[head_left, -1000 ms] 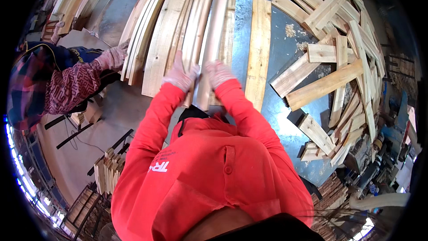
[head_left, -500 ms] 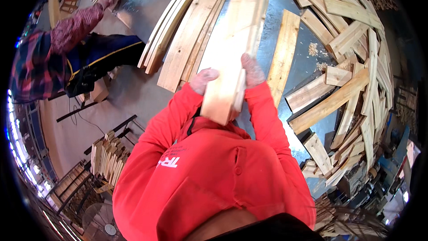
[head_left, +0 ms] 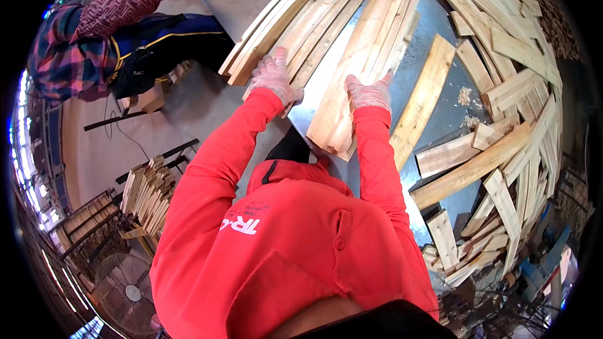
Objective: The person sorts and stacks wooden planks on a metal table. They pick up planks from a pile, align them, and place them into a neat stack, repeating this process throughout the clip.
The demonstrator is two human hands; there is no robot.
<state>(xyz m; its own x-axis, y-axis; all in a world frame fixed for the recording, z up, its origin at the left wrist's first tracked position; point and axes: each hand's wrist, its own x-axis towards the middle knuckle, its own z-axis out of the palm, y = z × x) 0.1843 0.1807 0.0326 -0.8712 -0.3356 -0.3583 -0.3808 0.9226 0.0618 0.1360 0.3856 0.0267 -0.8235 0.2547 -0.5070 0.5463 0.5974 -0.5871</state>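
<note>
My left hand (head_left: 274, 80), in a pale glove, lies with fingers spread on the near end of a stack of long boards (head_left: 317, 16). Its thumb points toward the right. My right hand (head_left: 369, 93), also gloved, rests on the near part of a second board stack (head_left: 352, 66), thumb and fingers apart across the boards. This second stack lies slanted on the metal table (head_left: 402, 56), its near ends uneven. A single board (head_left: 422, 97) lies to the right of it. The undersides of both hands are hidden.
A loose heap of boards and offcuts (head_left: 502, 88) covers the right side, with wood shavings (head_left: 465, 96) beside it. At upper left another person (head_left: 81, 50) stands by the table. A stack of short boards (head_left: 151, 194) and a fan (head_left: 129, 289) are at lower left.
The stack that both hands gripped now lies lower on the table, farther right in view. My left hand has left it for the boards at left; my right hand stays on it.
</note>
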